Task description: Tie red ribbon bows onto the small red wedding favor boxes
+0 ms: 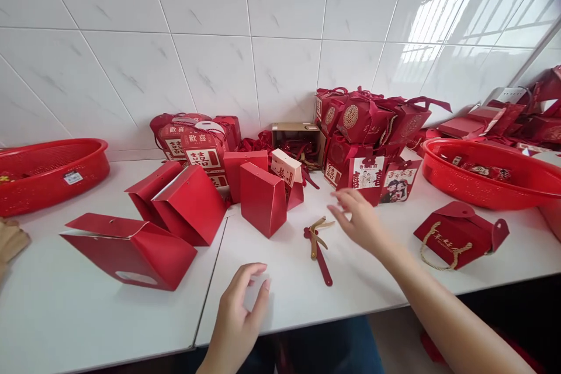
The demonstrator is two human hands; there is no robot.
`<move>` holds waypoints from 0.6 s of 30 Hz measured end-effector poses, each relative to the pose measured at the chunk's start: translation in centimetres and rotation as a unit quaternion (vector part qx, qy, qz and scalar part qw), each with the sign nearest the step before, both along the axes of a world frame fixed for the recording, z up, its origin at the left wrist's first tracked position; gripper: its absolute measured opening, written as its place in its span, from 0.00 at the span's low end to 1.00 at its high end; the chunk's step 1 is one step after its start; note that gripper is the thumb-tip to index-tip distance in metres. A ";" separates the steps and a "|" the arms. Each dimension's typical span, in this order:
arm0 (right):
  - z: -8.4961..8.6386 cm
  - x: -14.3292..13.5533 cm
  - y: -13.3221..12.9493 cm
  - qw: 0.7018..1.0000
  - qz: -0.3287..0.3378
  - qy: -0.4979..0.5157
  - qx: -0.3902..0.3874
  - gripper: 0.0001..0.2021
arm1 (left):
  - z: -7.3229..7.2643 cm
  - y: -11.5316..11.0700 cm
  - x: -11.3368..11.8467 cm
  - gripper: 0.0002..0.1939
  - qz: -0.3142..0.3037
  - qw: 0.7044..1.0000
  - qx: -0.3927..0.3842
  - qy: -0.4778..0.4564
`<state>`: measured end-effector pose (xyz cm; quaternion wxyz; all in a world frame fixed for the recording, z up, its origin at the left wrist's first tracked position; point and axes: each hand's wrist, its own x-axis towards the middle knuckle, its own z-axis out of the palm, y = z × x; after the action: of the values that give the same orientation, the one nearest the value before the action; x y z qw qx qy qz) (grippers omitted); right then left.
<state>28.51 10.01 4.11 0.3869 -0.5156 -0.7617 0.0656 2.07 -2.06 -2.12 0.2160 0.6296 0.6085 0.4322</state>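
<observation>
My left hand hovers near the table's front edge, fingers curved apart with nothing between them. Further out and to the right, my right hand is also open and holds nothing. Just left of its fingertips lie several crossed leather-like straps, tan and dark red. Beyond my left hand stands a plain red gift box. To the right of my right forearm sits a dark red box with a rope handle, its top flaps partly open.
More red boxes stand at the left. Ribbon-tied boxes are stacked by the tiled wall. A red plastic basket is at the far left, and another basket at the right. Another person's hand rests at the left edge.
</observation>
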 end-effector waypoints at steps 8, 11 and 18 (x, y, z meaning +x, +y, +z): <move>-2.2 -1.8 -3.0 0.986 0.044 -0.004 -0.164 0.09 | 0.3 0.1 0.1 0.13 -0.038 0.998 -0.026 -0.036; -1.5 -1.2 -4.4 0.991 0.075 0.055 -0.095 0.08 | 2.0 0.2 1.1 0.15 -0.022 0.991 -0.061 -0.114; -1.8 -2.0 -9.8 0.965 0.226 0.120 -0.057 0.06 | 6.7 1.4 5.5 0.20 -0.134 0.805 -0.212 -0.538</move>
<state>26.48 0.16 2.32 0.4204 -0.3394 -0.8014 0.2566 7.54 -0.62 4.61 0.6922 0.3101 0.3811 0.5286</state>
